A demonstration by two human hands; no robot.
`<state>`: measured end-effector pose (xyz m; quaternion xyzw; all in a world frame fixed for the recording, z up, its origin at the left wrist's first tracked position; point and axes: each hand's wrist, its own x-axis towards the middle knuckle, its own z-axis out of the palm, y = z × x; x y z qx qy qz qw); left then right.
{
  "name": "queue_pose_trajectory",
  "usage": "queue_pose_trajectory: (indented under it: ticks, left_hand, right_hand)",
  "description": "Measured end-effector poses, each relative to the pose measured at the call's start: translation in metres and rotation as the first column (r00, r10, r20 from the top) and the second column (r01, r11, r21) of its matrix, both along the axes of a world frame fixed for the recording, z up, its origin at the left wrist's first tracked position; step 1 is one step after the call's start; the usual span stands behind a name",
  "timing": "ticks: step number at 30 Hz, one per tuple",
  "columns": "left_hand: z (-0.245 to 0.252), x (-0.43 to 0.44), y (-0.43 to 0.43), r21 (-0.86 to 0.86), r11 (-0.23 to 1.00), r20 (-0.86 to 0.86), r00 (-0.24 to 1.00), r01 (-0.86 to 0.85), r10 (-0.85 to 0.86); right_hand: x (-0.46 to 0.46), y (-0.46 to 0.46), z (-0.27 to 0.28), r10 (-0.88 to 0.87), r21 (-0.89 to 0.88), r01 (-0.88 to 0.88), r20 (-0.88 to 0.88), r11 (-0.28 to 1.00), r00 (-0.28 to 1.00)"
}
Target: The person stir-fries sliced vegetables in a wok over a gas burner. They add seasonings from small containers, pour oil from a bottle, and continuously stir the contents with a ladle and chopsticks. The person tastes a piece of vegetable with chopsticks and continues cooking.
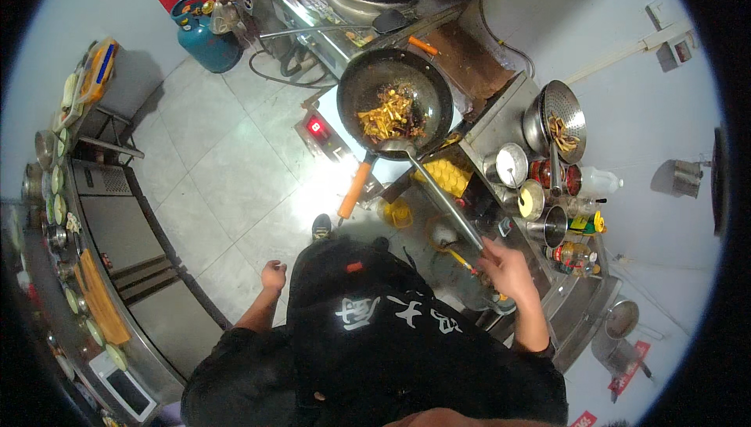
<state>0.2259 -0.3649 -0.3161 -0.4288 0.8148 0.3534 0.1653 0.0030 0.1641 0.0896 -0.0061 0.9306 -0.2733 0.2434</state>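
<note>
My right hand (506, 267) grips the end of a long-handled metal cooking ladle (441, 190). The ladle's head rests at the near rim of a dark wok (423, 69), by the food. Inside the wok lies a heap of browned, yellowish food pieces (387, 113), some darker bits among them. An orange wok handle (355, 189) points toward me, untouched by either hand. The wok sits on a white-topped induction cooker (325, 104) with a lit red display. Off to the left, my left hand (274, 276) hangs over the floor, holding nothing, fingers loosely bent.
Right of the wok, a metal counter bears a perforated strainer (564, 116) with food strips, metal pots (510, 164) and bottles (572, 258). A blue gas cylinder (208, 40) stands far left. Behind the wok is a gas stove (364, 7). A cutting board (101, 298) lies on the left counter.
</note>
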Motion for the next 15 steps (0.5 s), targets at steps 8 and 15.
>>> queue_pose_trajectory:
  ticks: [8,15]
  left_hand:
    - [0.074,-0.197,0.053,0.517,0.848,-0.413,0.901,0.111,0.133]
    - [0.133,-0.293,0.148,0.82,0.526,-0.186,0.974,0.227,-0.129]
  right_hand:
    - [-0.057,-0.123,-0.183,-0.093,-0.04,0.084,-0.398,0.996,0.913]
    - [-0.015,-0.075,-0.107,-0.025,0.073,0.043,-0.223,0.996,0.974]
